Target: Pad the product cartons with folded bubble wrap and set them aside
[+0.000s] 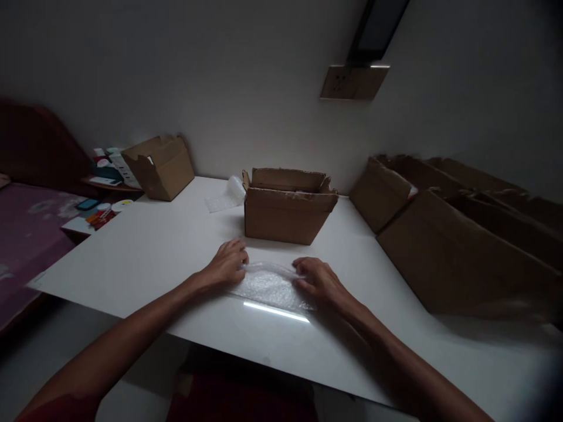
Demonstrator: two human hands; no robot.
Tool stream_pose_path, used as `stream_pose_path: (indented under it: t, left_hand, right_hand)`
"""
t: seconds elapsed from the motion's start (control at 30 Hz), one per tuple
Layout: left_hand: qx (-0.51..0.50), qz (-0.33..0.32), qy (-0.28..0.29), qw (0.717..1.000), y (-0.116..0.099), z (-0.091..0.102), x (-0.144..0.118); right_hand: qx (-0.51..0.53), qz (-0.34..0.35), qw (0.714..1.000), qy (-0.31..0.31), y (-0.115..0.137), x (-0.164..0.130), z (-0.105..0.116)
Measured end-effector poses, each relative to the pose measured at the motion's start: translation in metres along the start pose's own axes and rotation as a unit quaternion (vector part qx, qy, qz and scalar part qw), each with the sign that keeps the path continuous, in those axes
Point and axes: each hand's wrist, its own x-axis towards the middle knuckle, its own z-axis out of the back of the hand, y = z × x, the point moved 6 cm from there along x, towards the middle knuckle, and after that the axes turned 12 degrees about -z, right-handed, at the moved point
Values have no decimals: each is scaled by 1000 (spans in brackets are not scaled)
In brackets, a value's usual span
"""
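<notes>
While the left hand [227, 262] and right hand [320, 279] pinch opposite ends of the bubble wrap [269, 285], each grip nearly closed, even tension should keep it flat.

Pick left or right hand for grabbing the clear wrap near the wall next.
Left, likely. The left hand is nearer that rear wrap; the middle cardboard box stands between the wrap and the right hand. Both hands are at the clear sheet now.
</notes>
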Motion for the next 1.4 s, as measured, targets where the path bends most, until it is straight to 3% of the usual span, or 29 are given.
stream_pose_path:
  t: [0.1, 0.17, 0.2, 0.23, 0.3, 0.4, 0.47, 0.57, 0.63, 0.7, 0.8, 0.87, 0.93, 1.0, 1.07, 1.13, 1.2, 1.27, 1.4]
  left_hand:
    - [14, -3, -66, 998, -11, 26, 4]
    - [28, -16, -123, 992, -22, 42, -6]
    - [37, -39, -142, 988, -29, 47, -14]
    - [47, -72, -144, 986, -35, 47, -25]
    - [52, -148, -86, 984, -46, 37, -49]
    - [23, -168, 4, 986, -47, 20, -78]
    - [6, -151, -25, 988, -46, 23, -78]
    - [9, -140, -71, 988, -52, 25, -51]
    - [5, -122, -32, 992, -54, 14, -30]
    - [-16, -100, 53, 993, -50, -4, -23]
    - [-71, -85, 135, 985, -38, -17, -39]
    - [-116, -76, 135, 981, -28, -11, -54]
    - [-161, -36, 94, 982, -13, 2, -57]
    - [-199, 43, -10, 979, 8, 17, -43]
    - [-243, 131, -158, 948, 32, 30, -17]
    - [-291, 188, -272, 898, 50, 30, 13]
    - [-323, 198, -293, 878, 57, 19, 45]
    - [-344, 183, -282, 877, 55, 8, 65]
    - [-376, 165, -260, 874, 42, -3, 52]
  right_hand:
    - [15, 71, 988, -135, 21, -9, 27]
    - [5, 142, 959, -246, 34, -28, 46]
    - [-8, 171, 947, -270, 37, -38, 51]
    - [-25, 192, 946, -258, 37, -47, 50]
    - [-58, 213, 963, -155, 31, -61, 38]
    - [-68, 176, 982, 10, 11, -75, 19]
    - [-47, 132, 990, 12, 7, -72, 21]
    - [-21, 123, 991, -47, 26, -52, 24]
    - [-27, 142, 989, -40, 43, -38, 11]
    - [-50, 155, 987, 3, 49, -33, -9]
    - [-65, 143, 986, 62, 27, -48, -23]
    - [-31, 96, 994, 49, -1, -58, -10]
    - [24, 11, 1000, -1, -33, -56, 16]
    - [78, -83, 992, -54, -61, -38, 38]
    - [137, -148, 975, -91, -80, -5, 50]
    - [221, -165, 956, -102, -86, 33, 48]
    - [295, -148, 941, -78, -81, 65, 38]
    - [324, -127, 936, -44, -72, 78, 27]
    - [310, -117, 943, 6, -62, 48, 21]
